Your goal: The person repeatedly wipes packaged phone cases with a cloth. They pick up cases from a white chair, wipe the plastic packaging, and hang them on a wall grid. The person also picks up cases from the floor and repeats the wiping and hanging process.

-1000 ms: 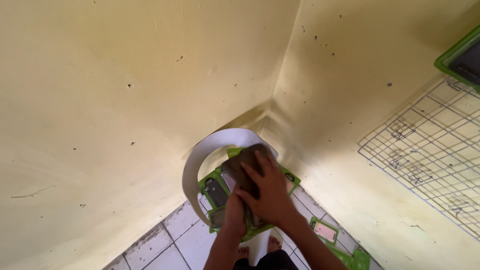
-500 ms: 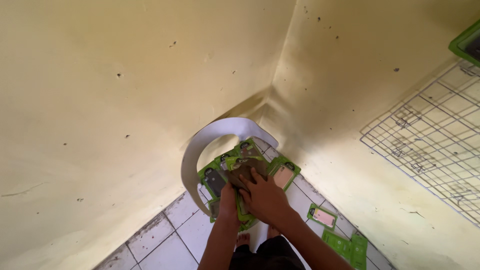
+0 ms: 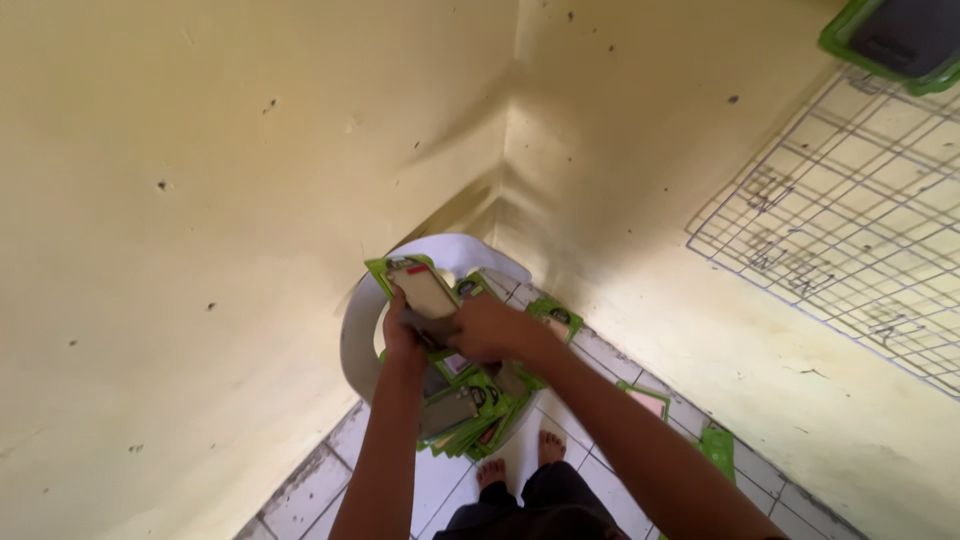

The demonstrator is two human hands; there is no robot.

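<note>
Left hand (image 3: 400,332) fingers pinching 1 green packet (image 3: 420,288) above the stack (image 3: 465,410); right hand (image 3: 490,328) gripping alongside — sorting underway, next needs separating it.

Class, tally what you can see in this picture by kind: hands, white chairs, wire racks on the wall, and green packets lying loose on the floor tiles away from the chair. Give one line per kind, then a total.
Hands: 2, left hand and right hand
White chair: 1
Wire rack: 1
Loose green packets on the floor: 2, one and another
Total: 6
</note>
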